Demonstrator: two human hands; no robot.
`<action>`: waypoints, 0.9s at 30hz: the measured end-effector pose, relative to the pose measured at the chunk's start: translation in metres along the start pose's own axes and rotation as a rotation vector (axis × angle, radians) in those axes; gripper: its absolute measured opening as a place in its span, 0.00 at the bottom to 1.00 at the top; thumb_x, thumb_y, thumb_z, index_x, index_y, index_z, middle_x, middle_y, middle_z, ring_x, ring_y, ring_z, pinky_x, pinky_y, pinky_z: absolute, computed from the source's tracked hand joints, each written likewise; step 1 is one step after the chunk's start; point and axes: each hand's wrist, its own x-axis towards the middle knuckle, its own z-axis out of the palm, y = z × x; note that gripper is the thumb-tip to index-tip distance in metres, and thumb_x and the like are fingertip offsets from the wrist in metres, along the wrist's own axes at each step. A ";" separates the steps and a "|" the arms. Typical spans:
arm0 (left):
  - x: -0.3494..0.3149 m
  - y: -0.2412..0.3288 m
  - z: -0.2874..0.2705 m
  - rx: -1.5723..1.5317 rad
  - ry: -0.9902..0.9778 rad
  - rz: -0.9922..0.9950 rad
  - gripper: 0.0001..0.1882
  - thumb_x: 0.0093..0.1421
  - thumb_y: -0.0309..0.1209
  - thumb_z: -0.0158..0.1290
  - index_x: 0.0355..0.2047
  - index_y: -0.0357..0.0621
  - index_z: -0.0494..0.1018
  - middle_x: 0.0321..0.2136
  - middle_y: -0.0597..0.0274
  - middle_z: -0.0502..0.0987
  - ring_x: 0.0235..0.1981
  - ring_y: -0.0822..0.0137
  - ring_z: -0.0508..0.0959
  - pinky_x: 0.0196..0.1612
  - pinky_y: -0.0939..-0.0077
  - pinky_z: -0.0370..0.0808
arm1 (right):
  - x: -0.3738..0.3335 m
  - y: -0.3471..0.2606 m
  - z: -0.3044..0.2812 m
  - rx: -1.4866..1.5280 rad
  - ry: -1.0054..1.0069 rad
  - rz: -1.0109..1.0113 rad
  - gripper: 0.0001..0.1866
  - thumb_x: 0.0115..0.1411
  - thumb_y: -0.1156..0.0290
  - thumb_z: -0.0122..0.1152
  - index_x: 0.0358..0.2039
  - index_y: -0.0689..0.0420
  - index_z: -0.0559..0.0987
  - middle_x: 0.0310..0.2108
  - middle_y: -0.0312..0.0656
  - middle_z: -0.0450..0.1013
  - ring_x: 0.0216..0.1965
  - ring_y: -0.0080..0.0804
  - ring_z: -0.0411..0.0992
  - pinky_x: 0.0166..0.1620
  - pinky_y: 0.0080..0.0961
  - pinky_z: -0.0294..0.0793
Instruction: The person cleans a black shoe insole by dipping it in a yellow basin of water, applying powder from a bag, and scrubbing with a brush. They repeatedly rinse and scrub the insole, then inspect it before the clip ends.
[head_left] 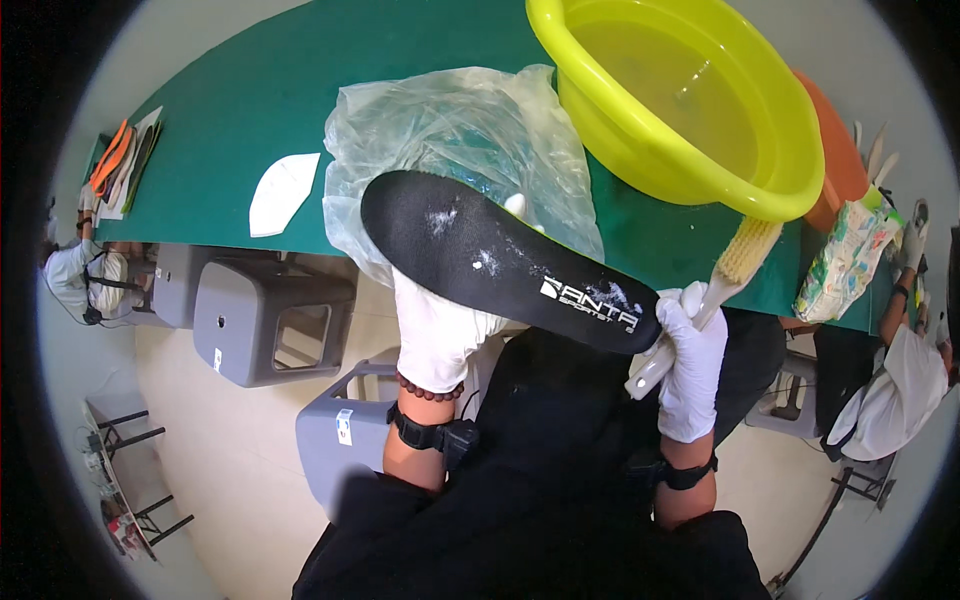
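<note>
A black shoe insole [490, 255] with white printing and white smudges lies tilted across the middle, above the table's near edge. My left hand [440, 325], in a white glove, grips it from underneath; a fingertip shows past its far edge and the other fingers are hidden. In my right hand [692, 370], also gloved, is a pale-handled scrubbing brush [740, 262], its bristles pointing away toward the basin. That hand is at the insole's right end and seems to touch it. Beyond the insole spreads a crumpled clear plastic bag [440, 125].
A yellow-green basin [630, 165] of cloudy water stands at the far right of the green table [230, 110]. Beside it are an orange container [828, 130] and a patterned soft packet [848, 262]. A white cut piece [284, 195] lies left. Grey stools [250, 330] stand below; people sit at both sides.
</note>
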 end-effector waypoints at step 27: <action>-0.018 -0.036 0.054 -0.739 -0.101 -0.500 0.41 0.59 0.66 0.39 0.69 0.70 0.45 0.68 0.38 0.41 0.67 0.31 0.46 0.56 0.17 0.51 | 0.001 -0.009 -0.060 0.086 0.088 -0.074 0.10 0.56 0.77 0.62 0.31 0.53 0.68 0.31 0.34 0.70 0.33 0.20 0.70 0.40 0.18 0.70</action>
